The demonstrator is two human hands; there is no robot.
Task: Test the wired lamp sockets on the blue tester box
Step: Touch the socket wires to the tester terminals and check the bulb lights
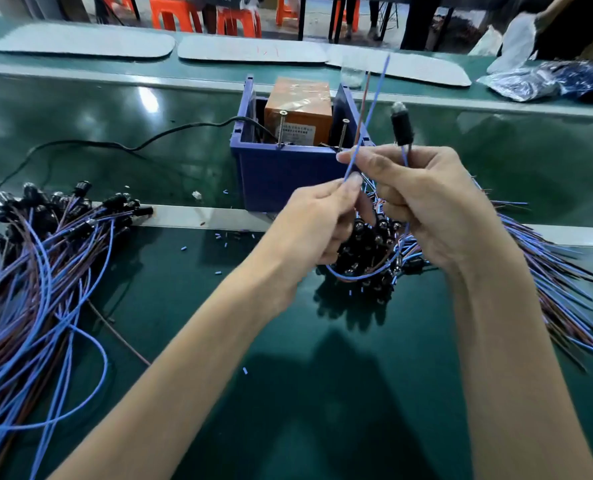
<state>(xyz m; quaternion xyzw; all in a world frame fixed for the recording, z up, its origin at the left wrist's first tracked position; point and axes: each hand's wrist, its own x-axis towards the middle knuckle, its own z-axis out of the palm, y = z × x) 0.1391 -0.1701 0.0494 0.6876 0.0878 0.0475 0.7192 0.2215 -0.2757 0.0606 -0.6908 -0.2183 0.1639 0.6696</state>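
Standing upright above the right hand (426, 202), one socket (401, 128) is held by its leads (407, 154), which are pinched between thumb and forefinger just beneath the black body, bulb end up. The leads loop down below both hands and rise on the near side. There the blue lead (374, 98) is pinched between thumb and fingertips of the left hand (322, 220), short of its free end. The brown lead (362, 105) runs close beside it, and it cannot be told whether it is caught in the same pinch.

Both free ends point up and slightly right, their long axis nearly upright, and they are seen against the right wall of the tester (271, 174). The coming move is judged to turn on this. A left screw (281, 129) and a right screw (342, 133) stand up at the tester's near rim, and the lead tips are carried above them and to their right, pointing away. The tips would have to be tipped down and spread, one to each screw. The left hand is the nearer, and the right screw is seen just above and behind its pinch.

A pile (371, 244) of sockets lies under the hands on the bench (288, 358), and a second heap (46, 230) lies at the left.
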